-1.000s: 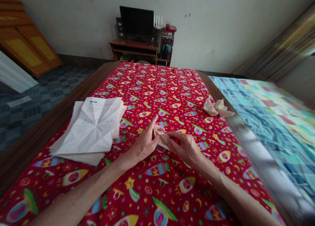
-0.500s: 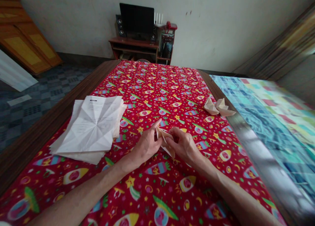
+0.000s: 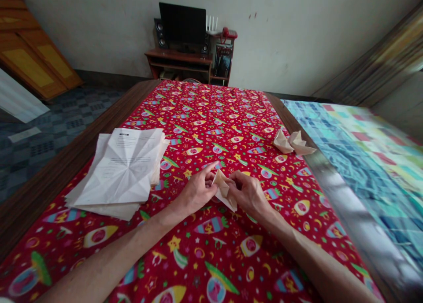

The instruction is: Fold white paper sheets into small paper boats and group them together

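Note:
Between my hands, just above the red patterned cloth, is a small folded paper piece, cream coloured with pointed ends. My left hand pinches its left side, thumb on the near face and index finger stretched out past it. On the other side my right hand grips the paper's right edge between thumb and fingers. Parts of the paper are hidden behind the fingertips. To the right, near the table edge, sit two folded paper boats of similar colour, side by side.
A stack of creased paper sheets, the top one printed, lies on the left of the cloth. Beyond the table stands a desk with a monitor. A bed with a blue patterned cover adjoins the table's right side.
The folded paper has been turned and spread a little, so more of its inner face shows. My right hand has shifted slightly right; the sheets and boats stay put.

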Tool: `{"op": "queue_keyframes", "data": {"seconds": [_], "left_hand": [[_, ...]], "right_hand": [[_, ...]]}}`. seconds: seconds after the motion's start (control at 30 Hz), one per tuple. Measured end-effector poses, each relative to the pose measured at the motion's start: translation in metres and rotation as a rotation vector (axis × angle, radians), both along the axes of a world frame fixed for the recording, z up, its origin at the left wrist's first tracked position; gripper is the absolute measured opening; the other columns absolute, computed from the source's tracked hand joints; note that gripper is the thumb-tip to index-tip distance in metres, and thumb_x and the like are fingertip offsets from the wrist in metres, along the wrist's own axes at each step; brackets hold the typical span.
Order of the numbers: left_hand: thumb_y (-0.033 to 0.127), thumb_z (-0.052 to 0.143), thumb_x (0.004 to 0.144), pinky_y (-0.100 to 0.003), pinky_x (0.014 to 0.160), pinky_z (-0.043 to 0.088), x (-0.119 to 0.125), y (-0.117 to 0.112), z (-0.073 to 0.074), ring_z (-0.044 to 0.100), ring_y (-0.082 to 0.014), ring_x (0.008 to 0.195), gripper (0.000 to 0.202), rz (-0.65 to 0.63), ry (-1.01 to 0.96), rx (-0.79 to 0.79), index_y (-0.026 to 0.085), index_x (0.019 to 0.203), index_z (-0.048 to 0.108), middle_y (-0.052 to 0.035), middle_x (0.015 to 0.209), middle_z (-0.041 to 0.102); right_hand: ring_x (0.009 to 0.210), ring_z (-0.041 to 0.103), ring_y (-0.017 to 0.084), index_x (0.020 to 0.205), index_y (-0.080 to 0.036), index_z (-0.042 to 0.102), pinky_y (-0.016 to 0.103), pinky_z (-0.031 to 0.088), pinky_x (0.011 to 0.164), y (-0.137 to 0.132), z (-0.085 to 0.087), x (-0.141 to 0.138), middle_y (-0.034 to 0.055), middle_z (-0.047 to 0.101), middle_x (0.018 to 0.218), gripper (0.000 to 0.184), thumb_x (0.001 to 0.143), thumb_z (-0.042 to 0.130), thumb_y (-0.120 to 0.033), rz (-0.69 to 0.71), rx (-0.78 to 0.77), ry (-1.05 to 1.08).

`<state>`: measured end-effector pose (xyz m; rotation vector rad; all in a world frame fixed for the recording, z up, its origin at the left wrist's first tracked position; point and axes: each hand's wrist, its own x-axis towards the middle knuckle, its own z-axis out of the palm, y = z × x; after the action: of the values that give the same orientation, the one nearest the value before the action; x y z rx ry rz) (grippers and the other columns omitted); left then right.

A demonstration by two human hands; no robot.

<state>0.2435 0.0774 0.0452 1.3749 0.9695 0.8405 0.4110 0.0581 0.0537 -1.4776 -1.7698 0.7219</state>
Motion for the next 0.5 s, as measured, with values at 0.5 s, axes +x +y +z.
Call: {"op": "queue_keyframes", "data": {"seconds": [0.5], "left_hand": [[0.040, 0.070, 0.072, -0.028, 0.072, 0.049, 0.002, -0.006, 0.012, 0.064, -0.0192, 0.082, 0.073, 0.104, -0.161, -0.196, 0.013, 0.134, 0.043, -0.0038, 0.088, 0.067]], "right_hand": [[0.087, 0.061, 0.018, 0.109, -0.020, 0.056, 0.029, 0.050, 0.074, -0.013, 0.010, 0.002, 0.0075, 0.065, 0.098, 0.023, 0.087, 0.052, -0.021, 0.059, 0.334, -0.093]]}}
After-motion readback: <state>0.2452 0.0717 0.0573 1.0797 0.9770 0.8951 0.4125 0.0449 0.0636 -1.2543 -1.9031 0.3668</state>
